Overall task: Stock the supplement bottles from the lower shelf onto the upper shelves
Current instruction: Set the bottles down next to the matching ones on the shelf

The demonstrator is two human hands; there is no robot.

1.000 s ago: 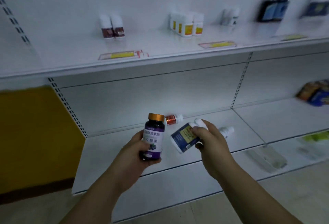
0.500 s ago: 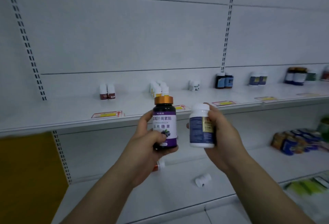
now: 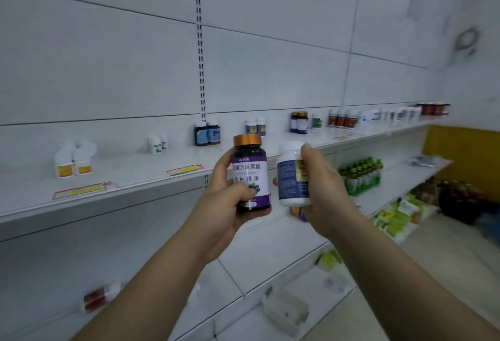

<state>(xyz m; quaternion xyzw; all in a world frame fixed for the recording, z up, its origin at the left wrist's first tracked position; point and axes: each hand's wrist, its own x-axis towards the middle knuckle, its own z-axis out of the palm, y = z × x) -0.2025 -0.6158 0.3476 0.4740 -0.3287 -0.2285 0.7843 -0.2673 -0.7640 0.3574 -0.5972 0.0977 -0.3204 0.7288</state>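
Observation:
My left hand grips a dark bottle with a gold cap and purple label, held upright at chest height. My right hand holds a white bottle with a blue label upright right beside it. Both bottles hover in front of the upper shelf, whose edge runs behind them. On the lower shelf a small bottle with a red label lies on its side at the left.
Along the upper shelf stand white bottles with orange labels, small white bottles, dark bottles with blue labels and several more to the right. Green bottles and packets fill the right-hand shelves. A yellow wall panel stands far right.
Both hands rose from the lower shelf to the upper shelf's height with their bottles. The white bottle turned upright. The view swung up and to the right.

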